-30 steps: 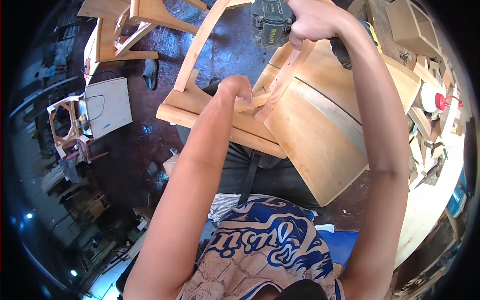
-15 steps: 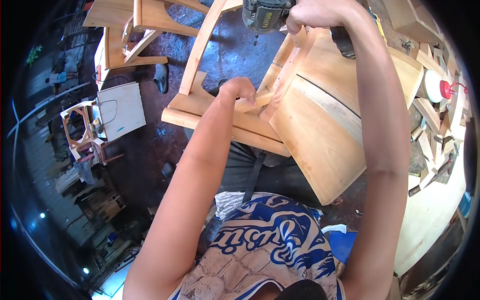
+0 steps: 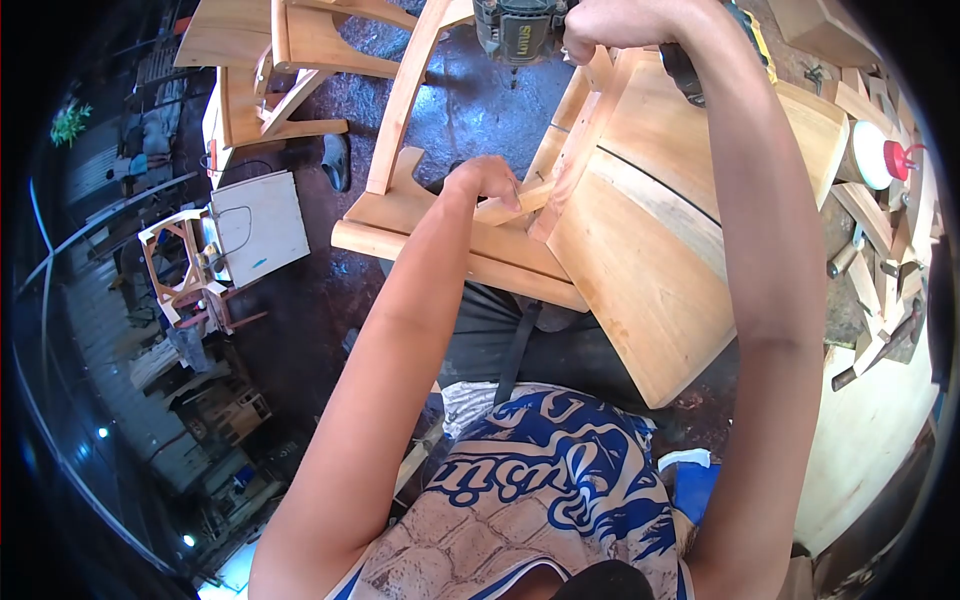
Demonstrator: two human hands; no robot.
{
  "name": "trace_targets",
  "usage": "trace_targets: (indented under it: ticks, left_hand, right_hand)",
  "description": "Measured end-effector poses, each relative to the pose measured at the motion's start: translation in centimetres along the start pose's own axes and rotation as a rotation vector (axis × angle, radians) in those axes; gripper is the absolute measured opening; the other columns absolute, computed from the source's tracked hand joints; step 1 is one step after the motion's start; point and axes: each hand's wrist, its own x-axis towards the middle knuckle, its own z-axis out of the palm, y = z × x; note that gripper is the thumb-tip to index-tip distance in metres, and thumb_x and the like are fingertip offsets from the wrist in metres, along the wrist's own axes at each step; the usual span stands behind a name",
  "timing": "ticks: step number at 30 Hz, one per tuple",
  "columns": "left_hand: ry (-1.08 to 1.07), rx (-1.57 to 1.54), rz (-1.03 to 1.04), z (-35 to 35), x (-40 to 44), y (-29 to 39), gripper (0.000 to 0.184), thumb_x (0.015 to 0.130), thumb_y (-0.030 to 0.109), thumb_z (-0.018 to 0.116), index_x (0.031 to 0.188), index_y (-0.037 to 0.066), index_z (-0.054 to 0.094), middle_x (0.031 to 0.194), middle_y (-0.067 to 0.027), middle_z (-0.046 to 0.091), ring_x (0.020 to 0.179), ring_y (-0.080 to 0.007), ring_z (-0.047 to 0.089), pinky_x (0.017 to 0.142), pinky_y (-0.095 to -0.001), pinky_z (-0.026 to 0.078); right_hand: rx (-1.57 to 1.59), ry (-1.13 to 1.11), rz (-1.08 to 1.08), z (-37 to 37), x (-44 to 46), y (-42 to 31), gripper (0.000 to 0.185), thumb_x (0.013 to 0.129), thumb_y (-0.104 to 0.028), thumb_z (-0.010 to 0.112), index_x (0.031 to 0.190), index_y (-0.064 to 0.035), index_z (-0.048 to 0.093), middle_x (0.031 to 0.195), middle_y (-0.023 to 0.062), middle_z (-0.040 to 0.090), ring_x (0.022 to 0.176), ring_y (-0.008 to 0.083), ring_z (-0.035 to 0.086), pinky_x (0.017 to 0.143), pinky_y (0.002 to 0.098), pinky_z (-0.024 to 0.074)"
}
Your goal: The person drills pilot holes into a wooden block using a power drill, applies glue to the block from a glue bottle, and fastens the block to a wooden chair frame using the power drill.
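Note:
A wooden chair frame (image 3: pixel 640 320) with a slatted panel lies tilted in front of my lap. My left hand (image 3: pixel 488 180) is closed with curled fingers around a short wooden rail (image 3: pixel 530 203) of the frame; the fingertips are partly hidden. Close to those fingers, a small thin dark piece, perhaps a screw, stands near the rail. At the top edge, my right hand (image 3: pixel 625 25) grips a dark power tool (image 3: pixel 522 30) marked LOTUS, held above the far end of the frame. Its handle is mostly hidden by the hand, and its narrow tip points down over the floor.
Another wooden chair (image 3: pixel 300 50) stands at the upper left, near a slipper (image 3: pixel 336 162) on the floor. A white board (image 3: pixel 258 228) is further left. On the right are a white container with a red cap (image 3: pixel 895 160), scrap wood and a hammer (image 3: pixel 875 350).
The view has shifted slightly, so the surroundings sit a little differently. My left hand stays at the rail, and the power tool remains in my right hand, a little lower relative to the chair.

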Motion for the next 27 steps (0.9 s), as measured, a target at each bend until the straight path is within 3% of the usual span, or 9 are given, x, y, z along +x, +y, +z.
trace_targets:
  ticks: [9, 11, 18, 21, 24, 27]
  left_hand:
    - [-0.020, 0.015, -0.050, 0.1, 0.4, 0.2, 0.058, 0.062, 0.026, 0.089, 0.118, 0.020, 0.076, 0.126, -0.0108, 0.070, 0.117, -0.0277, 0.066, 0.097, -0.0405, 0.052]
    - [-0.052, 0.043, -0.010, -0.2, 0.1, 0.2, 0.065, 0.062, 0.036, 0.087, 0.122, 0.014, 0.073, 0.123, -0.0140, 0.071, 0.120, -0.0303, 0.064, 0.101, -0.0408, 0.049]
    - [-0.085, -0.041, -0.016, -0.1, 1.6, -2.1, 0.066, 0.065, 0.038, 0.087, 0.126, 0.015, 0.071, 0.123, -0.0120, 0.070, 0.120, -0.0283, 0.063, 0.100, -0.0411, 0.048]
    - [-0.194, -0.017, 0.031, -1.0, 0.8, -2.9, 0.062, 0.067, 0.039, 0.087, 0.124, 0.017, 0.072, 0.131, -0.0102, 0.067, 0.120, -0.0298, 0.063, 0.098, -0.0434, 0.050]
    - [-0.120, 0.120, -0.096, -2.8, -1.5, -1.8, 0.064, 0.070, 0.042, 0.085, 0.125, 0.013, 0.070, 0.133, -0.0082, 0.066, 0.120, -0.0285, 0.063, 0.097, -0.0428, 0.051]
    - [-0.269, 0.231, -0.160, -4.1, -1.6, -2.0, 0.067, 0.071, 0.046, 0.085, 0.126, 0.011, 0.070, 0.135, -0.0072, 0.065, 0.120, -0.0273, 0.064, 0.097, -0.0425, 0.052]
  right_hand:
    - [-0.012, -0.071, -0.006, -0.4, 0.6, 0.6, 0.030, 0.060, -0.006, 0.074, 0.089, 0.0018, 0.071, 0.080, 0.0089, 0.069, 0.060, 0.0168, 0.060, 0.051, 0.0301, 0.0491]
    - [-0.031, -0.106, -0.017, -0.4, 1.0, 0.7, 0.029, 0.061, -0.007, 0.074, 0.088, 0.0018, 0.071, 0.079, 0.0086, 0.069, 0.059, 0.0164, 0.060, 0.050, 0.0299, 0.0489]
    - [-0.122, -0.359, -0.073, 1.1, 3.8, 1.9, 0.026, 0.062, -0.008, 0.074, 0.086, 0.0018, 0.071, 0.076, 0.0078, 0.069, 0.055, 0.0149, 0.059, 0.048, 0.0291, 0.0481]
    - [-0.156, -0.485, -0.083, 3.0, 5.3, 3.0, 0.025, 0.062, -0.009, 0.073, 0.085, 0.0018, 0.071, 0.074, 0.0074, 0.069, 0.053, 0.0142, 0.058, 0.047, 0.0287, 0.0478]
    - [-0.111, -0.561, -0.021, 4.8, 6.1, 4.2, 0.023, 0.061, -0.008, 0.073, 0.080, 0.0024, 0.068, 0.073, 0.0067, 0.067, 0.052, 0.0136, 0.057, 0.047, 0.0282, 0.0473]
    - [-0.088, -0.710, 0.151, 6.3, 7.1, 4.8, 0.024, 0.061, -0.004, 0.070, 0.083, 0.0028, 0.067, 0.074, 0.0084, 0.067, 0.050, 0.0143, 0.057, 0.047, 0.0287, 0.0472]
